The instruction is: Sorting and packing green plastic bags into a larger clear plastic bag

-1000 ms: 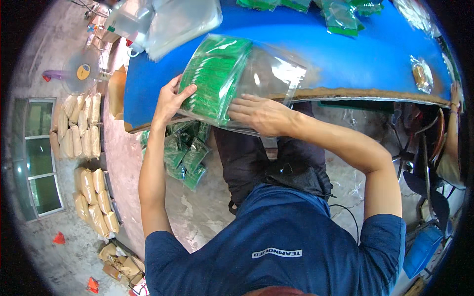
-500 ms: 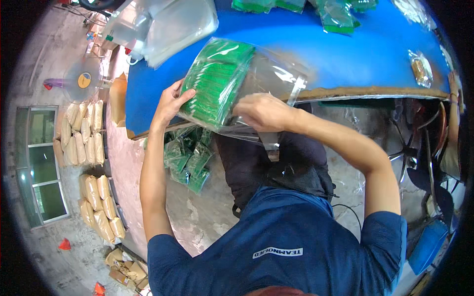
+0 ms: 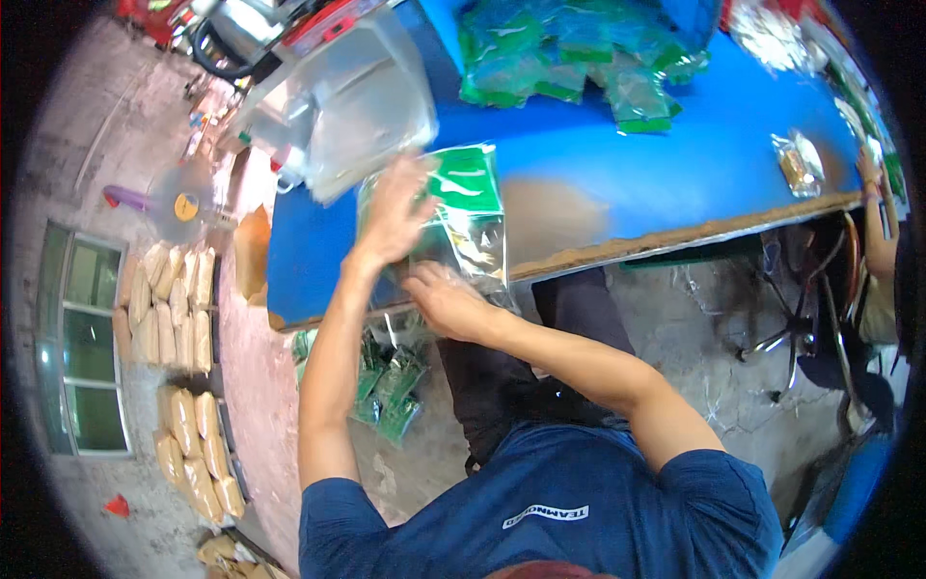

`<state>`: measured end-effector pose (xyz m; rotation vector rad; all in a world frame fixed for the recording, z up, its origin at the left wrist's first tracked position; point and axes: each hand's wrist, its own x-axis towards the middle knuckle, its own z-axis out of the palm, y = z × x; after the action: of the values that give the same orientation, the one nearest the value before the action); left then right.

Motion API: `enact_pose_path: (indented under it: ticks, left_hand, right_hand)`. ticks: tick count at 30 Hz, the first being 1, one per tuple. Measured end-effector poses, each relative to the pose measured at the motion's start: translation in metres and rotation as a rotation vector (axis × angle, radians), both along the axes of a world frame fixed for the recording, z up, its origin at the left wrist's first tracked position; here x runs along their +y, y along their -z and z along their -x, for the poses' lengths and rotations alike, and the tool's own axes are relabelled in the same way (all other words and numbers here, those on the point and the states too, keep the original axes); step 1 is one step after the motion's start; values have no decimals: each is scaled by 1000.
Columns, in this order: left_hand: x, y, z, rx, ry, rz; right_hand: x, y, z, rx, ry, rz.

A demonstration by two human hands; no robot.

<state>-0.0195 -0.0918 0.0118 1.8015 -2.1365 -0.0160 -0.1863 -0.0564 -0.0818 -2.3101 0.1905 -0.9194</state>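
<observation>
A clear plastic bag [image 3: 479, 243] with a green stack [image 3: 466, 183] inside lies at the near left part of the blue table [image 3: 666, 159]. My left hand [image 3: 394, 212] is over the bag's left side, its fingers smeared by motion, so whether they grip is unclear. At the bag's near edge, by the table edge, my right hand [image 3: 451, 301] has its fingers curled in on the plastic; the fingertips are partly hidden. Beyond the bag rests a pile of clear, flat plastic bags [image 3: 371, 116].
Green-filled packets [image 3: 579, 63] are heaped at the table's far side, and a small clear packet [image 3: 799, 166] lies at right. More green packets [image 3: 391, 386] hang below the near edge. Filled sacks [image 3: 198, 454] stand left; a chair [image 3: 820, 309] and another person's arm [image 3: 878, 212] show at right.
The bag has come down from the raised hold onto the table, and its green stack now shows toward the far end. My right hand has moved left, close to my left hand. The view has shifted.
</observation>
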Motion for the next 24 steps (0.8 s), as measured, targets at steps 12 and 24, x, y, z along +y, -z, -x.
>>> enact_pose_path:
  ticks: [12, 24]
  left_hand:
    - [131, -9, -13, 584, -405, 488]
    - [201, 96, 83, 1491, -921, 660]
  right_hand:
    - [22, -43, 94, -17, -209, -175]
    - [33, -29, 20, -108, -135, -155]
